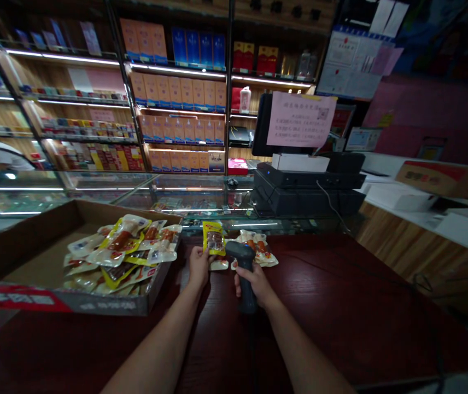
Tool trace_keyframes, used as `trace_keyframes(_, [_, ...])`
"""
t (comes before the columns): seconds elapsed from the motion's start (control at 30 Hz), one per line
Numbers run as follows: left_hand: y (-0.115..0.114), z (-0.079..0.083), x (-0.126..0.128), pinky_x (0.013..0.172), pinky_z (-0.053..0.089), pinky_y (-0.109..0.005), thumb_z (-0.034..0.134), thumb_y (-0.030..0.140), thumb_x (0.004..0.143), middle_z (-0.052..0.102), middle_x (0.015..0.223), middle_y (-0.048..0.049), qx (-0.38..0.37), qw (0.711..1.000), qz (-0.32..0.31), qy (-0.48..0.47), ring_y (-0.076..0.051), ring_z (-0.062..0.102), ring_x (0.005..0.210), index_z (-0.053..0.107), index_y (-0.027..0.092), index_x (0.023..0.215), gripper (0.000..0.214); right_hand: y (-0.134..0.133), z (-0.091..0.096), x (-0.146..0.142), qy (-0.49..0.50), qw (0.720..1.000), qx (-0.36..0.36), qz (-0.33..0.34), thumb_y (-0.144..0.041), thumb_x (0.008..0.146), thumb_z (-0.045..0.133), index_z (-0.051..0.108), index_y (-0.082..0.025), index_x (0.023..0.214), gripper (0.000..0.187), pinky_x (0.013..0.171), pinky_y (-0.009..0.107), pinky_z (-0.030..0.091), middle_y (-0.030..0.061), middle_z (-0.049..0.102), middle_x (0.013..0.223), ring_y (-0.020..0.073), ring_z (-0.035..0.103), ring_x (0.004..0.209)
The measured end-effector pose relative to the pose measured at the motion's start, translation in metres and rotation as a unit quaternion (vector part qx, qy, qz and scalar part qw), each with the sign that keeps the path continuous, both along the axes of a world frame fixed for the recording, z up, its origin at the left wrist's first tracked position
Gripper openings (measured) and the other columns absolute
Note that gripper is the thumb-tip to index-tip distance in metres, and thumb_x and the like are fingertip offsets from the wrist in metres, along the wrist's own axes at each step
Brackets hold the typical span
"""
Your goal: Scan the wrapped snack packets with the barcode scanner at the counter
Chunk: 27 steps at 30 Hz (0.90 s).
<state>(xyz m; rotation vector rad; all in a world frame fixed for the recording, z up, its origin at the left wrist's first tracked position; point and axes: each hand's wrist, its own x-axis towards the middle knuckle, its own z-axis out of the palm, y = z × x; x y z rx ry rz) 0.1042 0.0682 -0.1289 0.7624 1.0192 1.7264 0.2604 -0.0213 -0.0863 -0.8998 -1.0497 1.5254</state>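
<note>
Between the fingers of my left hand (200,267) is a yellow-edged snack packet (214,238), held up above the dark red counter. My right hand (259,285) is wrapped round the handle of a dark barcode scanner (248,293). The scanner's head points left, close to the packet. Behind the scanner, several clear snack packets (263,249) lie on the counter, partly hidden by it. To the left, an open cardboard box (135,304) holds a heap of vacuum-sealed snack packets (121,239) at its right end.
A cash register with a monitor (262,131) and a pink paper notice (299,120) stands on the glass display case (168,189) beyond the counter (320,323). Shelves of boxed goods (179,91) line the back wall. At far left is a person (8,156) in a white top.
</note>
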Motion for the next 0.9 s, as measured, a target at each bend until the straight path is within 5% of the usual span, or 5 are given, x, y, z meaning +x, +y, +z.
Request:
trace_keyframes(0.33, [-0.005, 0.004, 0.001, 0.048, 0.042, -0.021, 0.07, 0.037, 0.055, 0.054, 0.054, 0.0057, 0.023, 0.999, 0.001, 0.022, -0.01, 0.053, 0.047, 0.044, 0.019, 0.067, 0.034, -0.001, -0.001, -0.002, -0.021, 1.0, 0.0, 0.006, -0.044, 0.063, 0.071, 0.053, -0.017, 0.082, 0.038, 0.034, 0.021, 0.042, -0.0041, 0.059, 0.047, 0.0117, 0.052, 0.033])
trace_keyframes(0.53, [-0.01, 0.008, -0.001, 0.043, 0.035, -0.019, 0.063, 0.025, 0.059, 0.051, 0.054, 0.0053, -0.002, 0.992, 0.047, 0.118, -0.008, 0.047, 0.045, 0.048, 0.018, 0.063, 0.017, 0.0, -0.002, -0.001, -0.022, 1.0, 0.002, 0.01, -0.045, 0.062, 0.071, 0.052, -0.017, 0.076, 0.037, 0.033, 0.021, 0.041, -0.0043, 0.058, 0.046, 0.0113, 0.051, 0.032])
trace_keyframes(0.9, [-0.008, 0.008, 0.0, 0.047, 0.042, -0.022, 0.075, 0.045, 0.052, 0.056, 0.054, 0.0048, 0.019, 1.0, -0.003, 0.017, -0.01, 0.054, 0.045, 0.046, 0.018, 0.067, 0.042, -0.002, 0.0, -0.002, -0.011, 1.0, 0.001, 0.015, -0.044, 0.063, 0.071, 0.053, -0.016, 0.087, 0.041, 0.035, 0.022, 0.042, -0.0042, 0.059, 0.047, 0.0116, 0.052, 0.034])
